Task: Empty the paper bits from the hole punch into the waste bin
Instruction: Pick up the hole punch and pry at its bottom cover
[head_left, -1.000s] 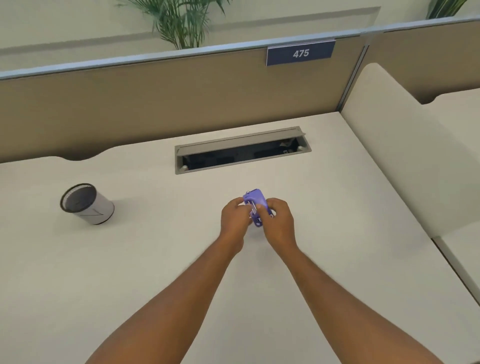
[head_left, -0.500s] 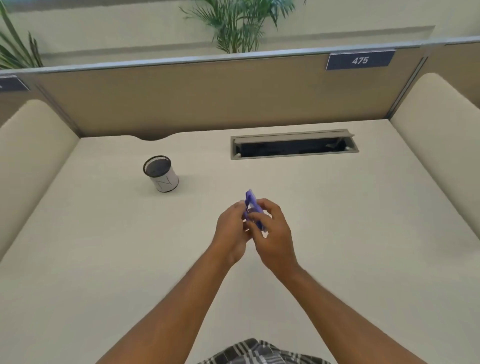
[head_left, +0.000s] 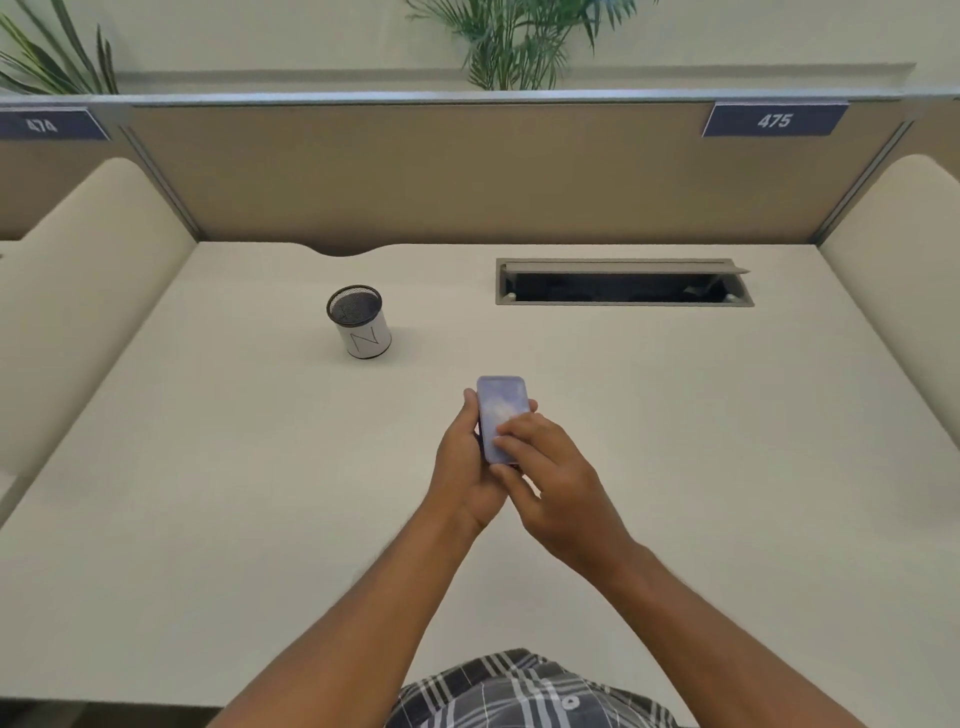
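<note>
A small purple hole punch (head_left: 500, 410) is held above the middle of the desk, its flat pale base turned up toward me. My left hand (head_left: 467, 467) cups it from the left and underneath. My right hand (head_left: 550, 467) grips its near end, fingertips pressed on the flat face. The waste bin (head_left: 359, 322), a small white cylinder with a black mesh rim and a letter N on its side, stands upright on the desk to the far left of my hands. No paper bits are visible.
An open cable tray slot (head_left: 623, 283) is set in the desk at the back right. A tan partition (head_left: 467, 171) closes the far side, and cream side panels (head_left: 78, 291) flank the desk. The desk edge (head_left: 208, 701) runs near my body.
The hole punch has been turned from edge-on to flat face up in both hands. The view has shifted, so the bin now sits closer to centre.
</note>
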